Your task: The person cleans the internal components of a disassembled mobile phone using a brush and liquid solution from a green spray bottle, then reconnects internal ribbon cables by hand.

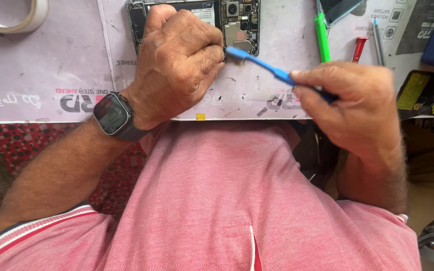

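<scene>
Two hands brush the inside of an opened phone on a worktable.

The right hand (357,103) pinches the handle of a blue brush (272,70), whose bristled head touches the lower edge of the opened phone (239,25), near its camera modules. The left hand (177,62), curled and wearing a dark wristwatch (112,116), presses down on the phone and covers its middle. The phone lies at the far edge of a pale printed mat (51,60). To the right lie a green pen (321,37) and a red-handled tool (359,48); a tape roll (26,17) sits far left.
</scene>
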